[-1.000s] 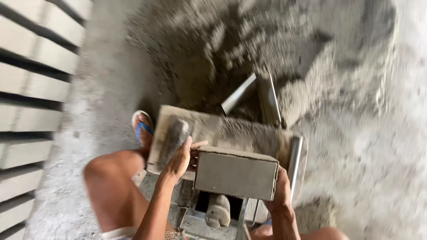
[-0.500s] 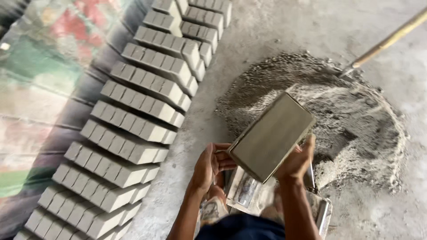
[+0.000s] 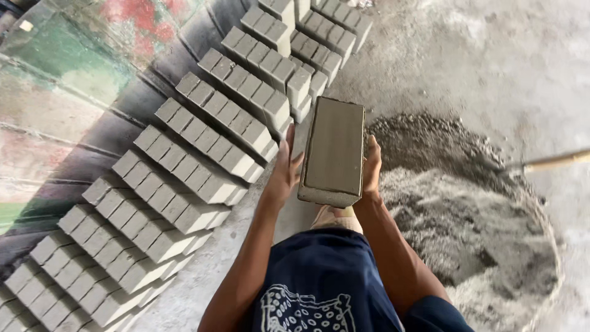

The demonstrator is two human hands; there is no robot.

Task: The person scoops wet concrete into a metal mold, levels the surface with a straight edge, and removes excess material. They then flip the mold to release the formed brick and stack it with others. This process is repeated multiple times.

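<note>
Grey, fresh-looking block (image 3: 334, 150), pinched only between your flat left hand (image 3: 284, 171) and right hand (image 3: 371, 167) above the floor's block rows (image 3: 184, 184), could slip or crumble if your palms ease.

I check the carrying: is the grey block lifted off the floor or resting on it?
Lifted: left hand and right hand press the grey block sides.

Grey concrete floor (image 3: 467, 55); painted wall (image 3: 67, 74) left; daylight.
</note>
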